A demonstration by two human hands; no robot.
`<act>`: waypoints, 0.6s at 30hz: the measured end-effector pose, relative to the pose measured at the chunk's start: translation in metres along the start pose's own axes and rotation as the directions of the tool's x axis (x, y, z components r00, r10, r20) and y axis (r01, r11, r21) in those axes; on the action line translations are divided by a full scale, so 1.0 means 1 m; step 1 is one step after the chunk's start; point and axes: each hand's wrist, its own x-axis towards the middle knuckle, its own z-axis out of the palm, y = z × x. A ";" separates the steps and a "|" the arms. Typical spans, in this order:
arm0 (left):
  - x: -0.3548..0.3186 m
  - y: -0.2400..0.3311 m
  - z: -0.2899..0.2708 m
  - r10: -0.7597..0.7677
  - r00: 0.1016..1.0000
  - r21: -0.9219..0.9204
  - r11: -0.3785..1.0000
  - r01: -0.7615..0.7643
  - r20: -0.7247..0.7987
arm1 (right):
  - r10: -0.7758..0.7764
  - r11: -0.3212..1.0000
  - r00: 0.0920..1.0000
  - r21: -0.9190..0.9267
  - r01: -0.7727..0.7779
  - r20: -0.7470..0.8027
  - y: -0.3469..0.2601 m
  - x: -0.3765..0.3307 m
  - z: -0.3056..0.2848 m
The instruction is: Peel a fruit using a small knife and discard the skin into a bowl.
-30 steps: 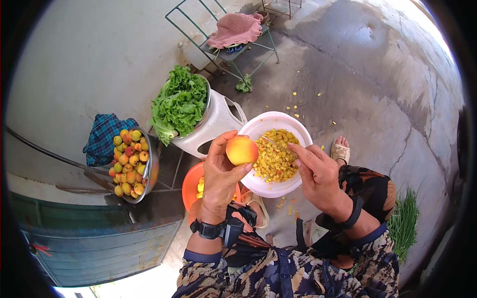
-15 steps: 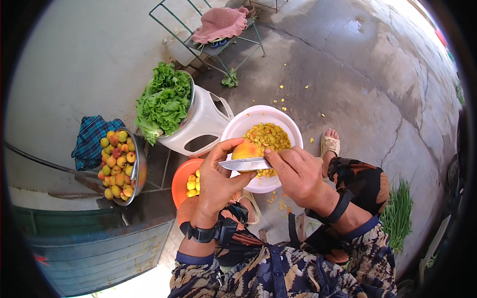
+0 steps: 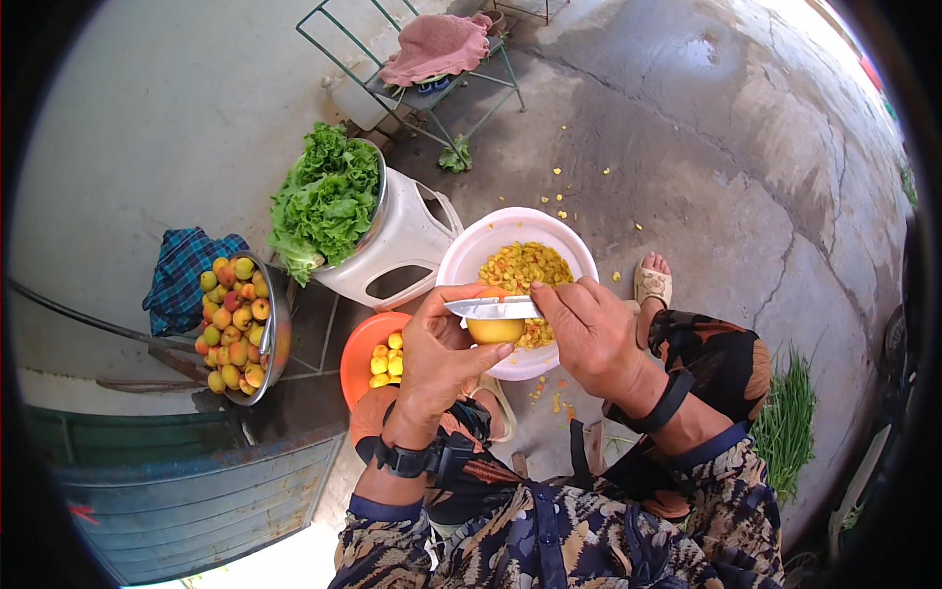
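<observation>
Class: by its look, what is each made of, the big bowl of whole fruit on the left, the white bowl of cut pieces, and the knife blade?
Bowl of whole fruit: probably steel; grey, shiny rim.
White bowl: likely plastic; matte, smooth, evenly coloured.
Knife blade: metal; bright and reflective, held by the right hand across the fruit in the left hand.

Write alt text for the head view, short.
Seen from above, the left hand holds a yellow fruit while the right hand draws a knife across it, over a white bowl of cut pieces. A metal bowl of whole fruit and lettuce sit left.
</observation>
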 end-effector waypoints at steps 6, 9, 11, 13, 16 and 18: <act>0.000 0.009 -0.002 0.061 0.998 -0.058 0.997 -0.060 0.025 | 0.261 0.962 0.965 0.084 -0.258 -0.022 0.010 -0.008 0.004; -0.001 0.010 -0.005 -0.011 1.000 -0.249 0.968 0.015 0.019 | 0.390 0.888 0.921 0.257 -0.382 0.021 0.004 0.001 -0.003; 0.001 0.014 -0.004 -0.051 0.998 -0.375 0.925 0.060 0.033 | 0.360 0.913 0.933 0.215 -0.347 -0.021 0.003 0.005 -0.004; 0.004 0.008 -0.008 -0.064 0.997 -0.472 0.878 0.079 0.047 | 0.298 0.943 0.951 0.182 -0.280 -0.081 0.000 0.011 -0.006; 0.007 0.007 -0.004 -0.081 0.996 -0.530 0.843 0.089 0.038 | 0.178 0.980 0.974 0.112 -0.162 -0.141 -0.004 0.015 -0.006; 0.007 0.002 -0.002 -0.075 0.997 -0.507 0.859 0.067 0.005 | 0.124 0.991 0.982 0.077 -0.114 -0.144 -0.005 0.015 -0.008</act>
